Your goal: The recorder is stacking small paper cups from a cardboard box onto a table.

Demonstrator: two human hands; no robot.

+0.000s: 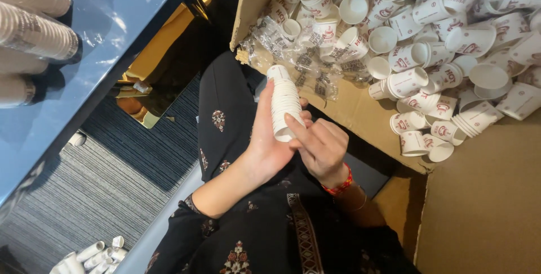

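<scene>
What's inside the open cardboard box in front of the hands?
The cardboard box holds loose white paper cups with red print, lying every way, some nested, and crumpled clear plastic sleeves at its near corner. The box floor shows only near the edge; anything beneath the pile is covered.

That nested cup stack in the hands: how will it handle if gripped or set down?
The cup stack is thin white paper, so probably light and easy to crush if squeezed. It is tall and narrow, likely to tip if stood up and roll if laid down. The left hand cradles it; the right hand fingers its rim.
</scene>
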